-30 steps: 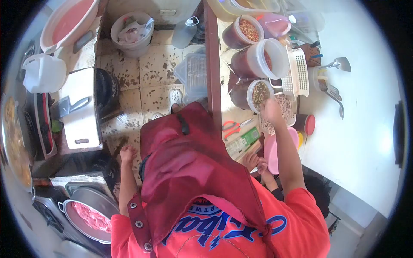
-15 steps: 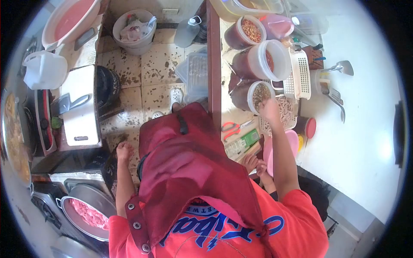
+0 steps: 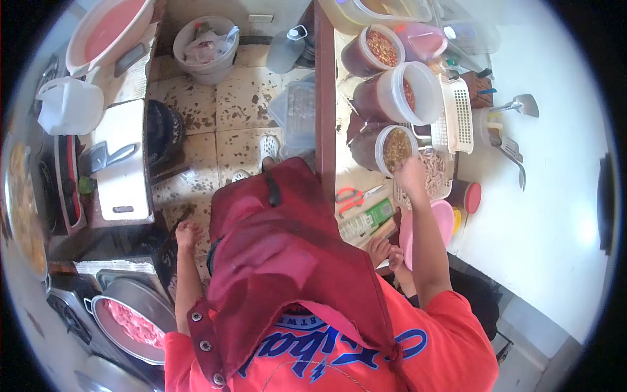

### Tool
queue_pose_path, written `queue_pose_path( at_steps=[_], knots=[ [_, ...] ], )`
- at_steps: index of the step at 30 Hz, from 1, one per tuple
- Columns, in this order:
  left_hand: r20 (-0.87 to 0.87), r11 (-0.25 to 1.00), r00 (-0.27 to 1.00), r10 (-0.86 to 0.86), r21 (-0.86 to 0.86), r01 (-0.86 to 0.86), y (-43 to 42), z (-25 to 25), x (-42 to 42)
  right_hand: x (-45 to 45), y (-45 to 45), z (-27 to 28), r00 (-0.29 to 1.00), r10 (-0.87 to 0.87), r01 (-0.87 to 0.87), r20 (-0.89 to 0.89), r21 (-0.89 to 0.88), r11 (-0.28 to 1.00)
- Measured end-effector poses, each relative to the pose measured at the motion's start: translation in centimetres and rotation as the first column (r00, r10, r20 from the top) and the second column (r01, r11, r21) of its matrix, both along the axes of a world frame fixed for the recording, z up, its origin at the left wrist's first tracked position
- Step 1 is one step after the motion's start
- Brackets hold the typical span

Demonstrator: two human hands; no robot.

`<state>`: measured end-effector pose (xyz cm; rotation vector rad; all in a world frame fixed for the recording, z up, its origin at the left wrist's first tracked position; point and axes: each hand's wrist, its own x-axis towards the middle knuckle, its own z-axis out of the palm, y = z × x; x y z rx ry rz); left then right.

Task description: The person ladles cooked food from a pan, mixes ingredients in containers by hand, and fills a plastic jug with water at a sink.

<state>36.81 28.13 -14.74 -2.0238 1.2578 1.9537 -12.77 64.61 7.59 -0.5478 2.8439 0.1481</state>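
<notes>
My right hand [image 3: 409, 176] is at the near rim of a tub [image 3: 396, 150] of greenish-brown chopped bits in liquid. Its fingers are curled together; whatever they pinch is hidden. Just beside that hand, a white basket [image 3: 450, 179] holds pale strips. My left hand [image 3: 188, 232] hangs by the maroon apron [image 3: 281, 242], fingers loosely curled around nothing. Beyond the first tub stand a tub of dark red sauce [image 3: 385, 95] and a tub of red chopped bits [image 3: 381, 47]. Orange-handled scissors [image 3: 351, 198] and a green-and-white pack [image 3: 367, 220] lie on the counter.
Another person's hands [image 3: 384, 251] are beside a pink bowl [image 3: 428, 228], close to my right forearm. At left are a white cutting board [image 3: 124, 183] with a cleaver [image 3: 114, 157] and a pot of pink meat [image 3: 134, 323]. A bucket [image 3: 208, 68] stands on the floor.
My right hand has drawn back from over the tub's mouth to its near rim, uncovering more of the contents. My left hand has barely moved.
</notes>
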Motion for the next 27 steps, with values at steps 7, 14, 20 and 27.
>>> queue_pose_path(
  at_steps=[7,14,20,27],
  knots=[
    [0.038,0.999,0.999,-0.014,0.03,0.012,1.1,0.9,0.1,-3.0,-1.7,-1.6,0.978,-0.155,0.108,-0.14,-0.295,0.949],
    [0.031,0.998,0.997,0.065,0.01,-0.065,1.7,1.9,-0.6,-1.5,3.6,-2.3,0.976,-0.063,0.027,-0.208,-0.168,0.985],
    [0.015,0.999,1.0,-0.015,0.049,0.014,1.6,1.2,0.0,-3.0,-0.5,-2.3,0.998,0.018,-0.028,-0.052,-0.202,0.979],
    [0.005,1.0,1.0,0.017,-0.01,-0.017,1.5,1.3,0.2,-2.6,0.8,-0.9,0.97,-0.117,0.085,-0.212,-0.155,0.984]
  ],
)
